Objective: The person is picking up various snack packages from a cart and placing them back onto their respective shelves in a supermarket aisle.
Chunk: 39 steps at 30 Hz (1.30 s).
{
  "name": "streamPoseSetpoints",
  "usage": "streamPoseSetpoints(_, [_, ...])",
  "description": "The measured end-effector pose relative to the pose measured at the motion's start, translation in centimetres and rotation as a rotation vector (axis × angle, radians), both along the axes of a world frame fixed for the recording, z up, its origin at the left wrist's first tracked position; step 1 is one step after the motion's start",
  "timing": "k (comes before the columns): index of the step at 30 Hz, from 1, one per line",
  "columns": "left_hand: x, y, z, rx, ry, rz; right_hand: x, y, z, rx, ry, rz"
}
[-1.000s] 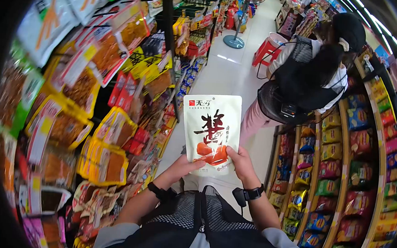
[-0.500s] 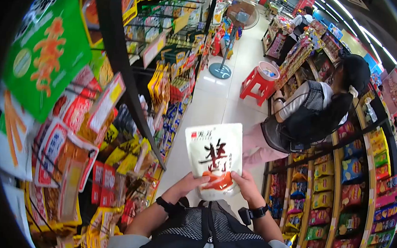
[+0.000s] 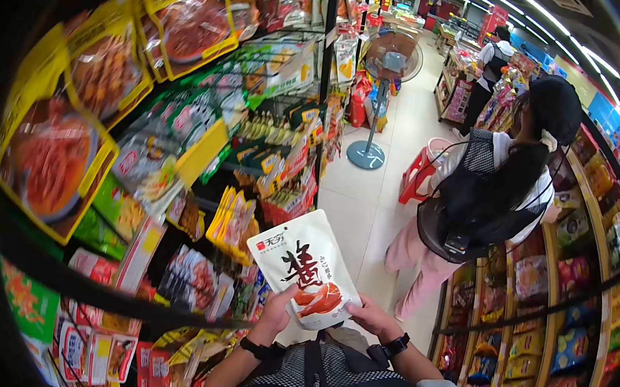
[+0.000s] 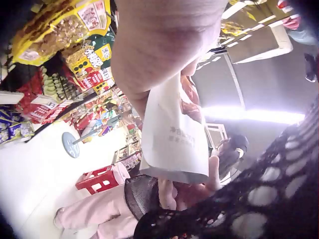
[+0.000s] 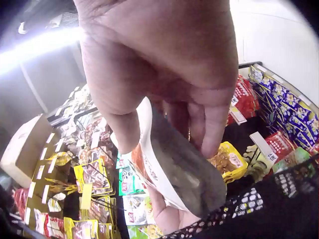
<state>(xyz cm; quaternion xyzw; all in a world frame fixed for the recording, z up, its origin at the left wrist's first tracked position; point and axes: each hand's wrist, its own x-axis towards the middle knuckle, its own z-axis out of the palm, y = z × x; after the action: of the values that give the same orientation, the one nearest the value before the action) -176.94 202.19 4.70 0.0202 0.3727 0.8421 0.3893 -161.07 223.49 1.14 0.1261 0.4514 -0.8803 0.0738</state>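
Note:
A white snack pouch with dark brush lettering and a picture of reddish-brown meat is held in front of the body, its top tilted left. My left hand grips its lower left edge, thumb on the printed front. At the lower right corner my right hand pinches it, thumb in front. In the left wrist view the pouch runs down from the left hand towards the right hand. The right wrist view shows the pouch's grey back beneath the right hand.
Hanging snack packs crowd the rack on the left. Ahead on the right a person faces wooden shelves of bagged snacks. A standing fan and a red stool stand along the aisle; another person is farther off.
The head view has swung left, bringing more of the left rack into sight. The pouch has sunk lower in the view and tipped leftwards. Both hands have kept hold of it.

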Motion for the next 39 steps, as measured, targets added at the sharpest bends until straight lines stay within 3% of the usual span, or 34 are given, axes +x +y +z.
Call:
streamPoseSetpoints(4, [-4.4,7.7,1.7,0.019,0.06,0.047,-5.4,5.9,0.7,-0.17,0.096,0.005])
streamPoseSetpoints(8, [-8.5,14.4,2.6,0.068,0.1,0.123,-11.1,10.4,1.0,-0.367,0.18,-0.12])
streamPoseSetpoints(13, [-11.8,20.6,4.6,0.01,0.15,0.194,-17.4,14.5,3.0,-0.376,0.21,-0.115])
streamPoseSetpoints(22, [-21.9,26.2,8.6,0.046,0.297,0.258,-27.5,24.8,5.2,-0.202,0.251,-0.047])
streamPoseSetpoints(26, [-25.9,29.9,9.7,0.076,0.199,0.351,-32.6,29.4,7.1,-0.104,0.244,-0.034])
streamPoseSetpoints(31, [-30.4,31.3,9.2,-0.073,0.196,0.336,-37.0,33.7,7.7,-0.011,0.27,-0.027])
streamPoseSetpoints(39, [-33.7,32.4,8.6,-0.284,0.216,0.356,-40.8,38.5,5.4,-0.167,0.162,-0.003])
